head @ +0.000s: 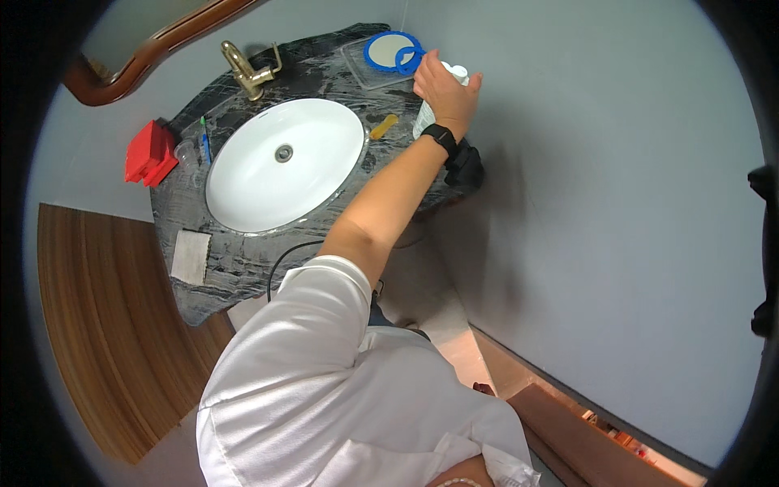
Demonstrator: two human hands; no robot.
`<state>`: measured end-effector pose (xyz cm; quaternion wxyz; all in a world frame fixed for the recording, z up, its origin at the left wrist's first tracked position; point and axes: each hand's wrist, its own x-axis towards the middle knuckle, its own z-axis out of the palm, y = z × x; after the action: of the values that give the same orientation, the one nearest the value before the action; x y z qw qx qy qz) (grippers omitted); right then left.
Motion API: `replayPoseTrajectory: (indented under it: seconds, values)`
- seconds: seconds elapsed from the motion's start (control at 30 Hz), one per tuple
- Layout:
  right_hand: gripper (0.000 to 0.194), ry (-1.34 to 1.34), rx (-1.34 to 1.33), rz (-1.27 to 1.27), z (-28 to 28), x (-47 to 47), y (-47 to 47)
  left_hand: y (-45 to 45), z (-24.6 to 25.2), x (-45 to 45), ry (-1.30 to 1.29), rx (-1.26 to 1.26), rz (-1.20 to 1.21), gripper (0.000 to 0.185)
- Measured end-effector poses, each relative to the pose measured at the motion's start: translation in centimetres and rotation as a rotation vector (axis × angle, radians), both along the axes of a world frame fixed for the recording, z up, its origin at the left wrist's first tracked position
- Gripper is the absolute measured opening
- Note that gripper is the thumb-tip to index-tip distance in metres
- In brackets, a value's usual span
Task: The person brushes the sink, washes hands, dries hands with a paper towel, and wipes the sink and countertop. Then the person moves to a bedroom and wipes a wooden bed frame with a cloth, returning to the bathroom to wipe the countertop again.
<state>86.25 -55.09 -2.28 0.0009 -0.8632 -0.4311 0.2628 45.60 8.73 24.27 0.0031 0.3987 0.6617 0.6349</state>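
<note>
My left hand [447, 91] reaches across to the back right corner of a dark marbled counter [237, 268]. Its fingers are wrapped around a white bottle [423, 120], mostly hidden behind the hand and wrist. Just left of the fingers, a round blue-rimmed hand mirror [383, 50] lies on a clear plastic tray [365, 78]. A small yellow object [384, 126] rests between the bottle and the white oval sink [261, 182]. Beneath my watch wrist sits a black object [467, 165], its kind unclear. My right hand is out of view.
Behind the sink stands a brass faucet [246, 73]. On the left are a red box [149, 152], a clear cup [187, 155], a toothbrush [206, 141] and a pale rectangular pad [191, 257]. A black cable [281, 259] crosses the front edge. A grey wall [596, 182] bounds the right.
</note>
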Motion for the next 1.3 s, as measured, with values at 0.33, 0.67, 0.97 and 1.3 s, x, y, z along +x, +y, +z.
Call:
replayPoseTrajectory:
  seconds: [0.33, 0.67, 0.97, 1.3]
  values:
    - [0.039, -0.025, 0.094, 0.125, -0.2, 5.3, 5.3, 0.3, -0.2, 0.3, -0.060, -0.151, 0.099, 0.058]
    - [0.040, -0.012, 0.080, 0.116, -1.4, 10.6, 5.8, 0.4, -0.5, 0.1, 0.537, -0.046, 0.137, 0.048]
    - [0.035, 0.067, 0.072, 0.178, -6.2, 13.3, 6.3, -0.3, 2.6, -0.5, 1.173, -0.361, 0.091, 0.047]
    - [0.043, 0.165, 0.256, 0.358, -3.2, 9.8, 11.9, -1.6, 5.5, -1.7, 1.401, -0.593, -0.152, 0.056]
